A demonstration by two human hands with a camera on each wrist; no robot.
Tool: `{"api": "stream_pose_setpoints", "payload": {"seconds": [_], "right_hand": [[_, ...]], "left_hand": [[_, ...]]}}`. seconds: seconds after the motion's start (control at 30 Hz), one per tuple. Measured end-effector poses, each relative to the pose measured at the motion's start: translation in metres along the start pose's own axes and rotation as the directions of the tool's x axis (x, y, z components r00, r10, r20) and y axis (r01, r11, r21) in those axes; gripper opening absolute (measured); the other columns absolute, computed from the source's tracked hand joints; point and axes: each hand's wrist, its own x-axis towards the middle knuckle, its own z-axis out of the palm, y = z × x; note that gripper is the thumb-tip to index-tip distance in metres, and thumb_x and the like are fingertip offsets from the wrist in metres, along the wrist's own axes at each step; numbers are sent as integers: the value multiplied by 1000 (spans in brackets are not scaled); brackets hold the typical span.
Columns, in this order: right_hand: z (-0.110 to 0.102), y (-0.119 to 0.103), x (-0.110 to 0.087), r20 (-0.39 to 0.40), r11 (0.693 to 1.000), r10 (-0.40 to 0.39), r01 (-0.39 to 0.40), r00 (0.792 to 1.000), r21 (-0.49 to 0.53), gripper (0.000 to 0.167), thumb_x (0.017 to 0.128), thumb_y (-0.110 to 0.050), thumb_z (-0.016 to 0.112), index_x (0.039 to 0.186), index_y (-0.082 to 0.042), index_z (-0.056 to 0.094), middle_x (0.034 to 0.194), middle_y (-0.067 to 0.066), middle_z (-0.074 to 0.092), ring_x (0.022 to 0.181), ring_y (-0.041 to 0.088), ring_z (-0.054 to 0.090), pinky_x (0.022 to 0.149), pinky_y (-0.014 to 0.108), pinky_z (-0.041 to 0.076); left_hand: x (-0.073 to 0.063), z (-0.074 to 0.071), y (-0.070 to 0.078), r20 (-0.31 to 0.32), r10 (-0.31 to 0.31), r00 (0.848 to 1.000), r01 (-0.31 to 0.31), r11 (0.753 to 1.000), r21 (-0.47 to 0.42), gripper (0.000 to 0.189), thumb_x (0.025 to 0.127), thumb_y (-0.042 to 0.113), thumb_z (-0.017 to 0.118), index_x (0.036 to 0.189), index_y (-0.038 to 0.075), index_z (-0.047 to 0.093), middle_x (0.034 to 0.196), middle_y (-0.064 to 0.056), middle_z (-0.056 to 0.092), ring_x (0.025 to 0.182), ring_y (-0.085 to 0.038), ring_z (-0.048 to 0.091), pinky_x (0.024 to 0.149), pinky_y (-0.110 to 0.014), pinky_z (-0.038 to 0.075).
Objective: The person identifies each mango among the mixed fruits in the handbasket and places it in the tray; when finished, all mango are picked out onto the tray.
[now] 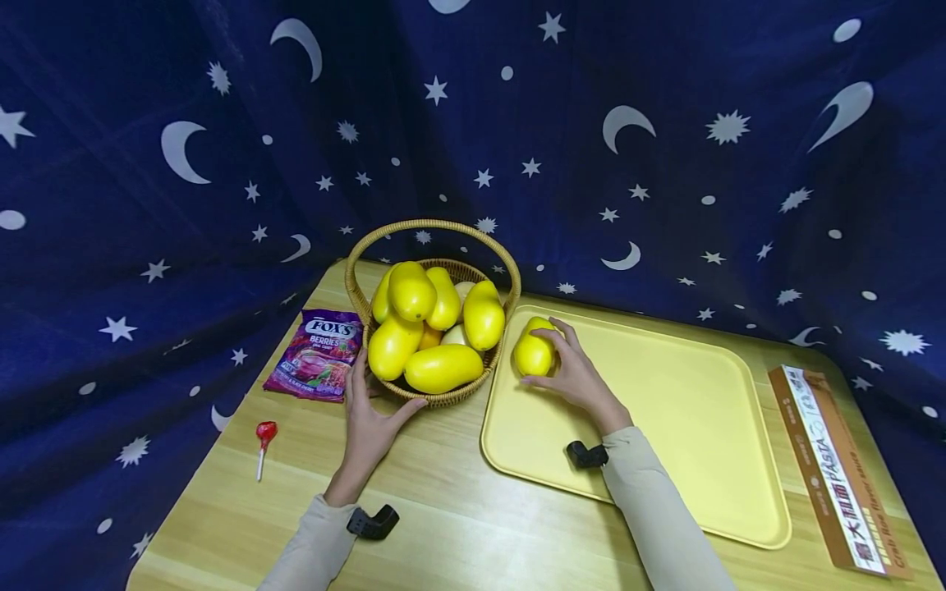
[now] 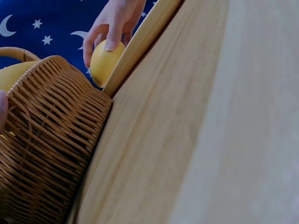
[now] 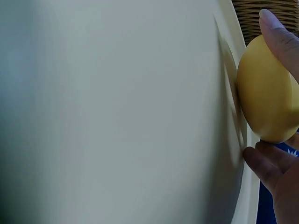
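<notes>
A yellow mango is in my right hand, gripped between thumb and fingers over the left end of the yellow tray. In the right wrist view the mango is close to the tray's rim; whether it rests there I cannot tell. Another bit of yellow shows right behind it, too hidden to make out. My left hand holds the wicker basket at its front left, thumb along the front and fingers at the side. Several yellow mangoes fill the basket, with paler round things partly hidden beneath them.
Left of the basket lies a purple candy bag, with a red lollipop nearer the front. A long pasta box lies right of the tray. The basket's tall handle arches up, and a starry blue curtain hangs behind the table.
</notes>
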Motion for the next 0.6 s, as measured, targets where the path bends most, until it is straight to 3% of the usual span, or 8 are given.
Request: {"api": "stream_pose_setpoints", "payload": {"seconds": [0.1, 0.6], "right_hand": [[-1, 1, 0, 4, 1000, 10, -10, 1000, 5, 82, 69, -38, 90, 138, -25, 48, 160, 12, 19, 132, 44, 44, 104, 61, 39], [-2, 2, 0, 7, 999, 42, -42, 999, -4, 84, 73, -44, 85, 145, -31, 43, 162, 15, 10, 135, 50, 38, 103, 67, 36]], "left_hand": [[0, -1, 0, 3, 17, 1000, -17, 1000, 7, 118, 66, 16, 92, 157, 16, 17, 149, -13, 32, 123, -26, 46, 89, -32, 44], [-1, -1, 1, 16, 7, 1000, -7, 1000, 9, 118, 68, 19, 91, 158, 19, 16, 152, -11, 30, 123, -26, 46, 89, -32, 43]]}}
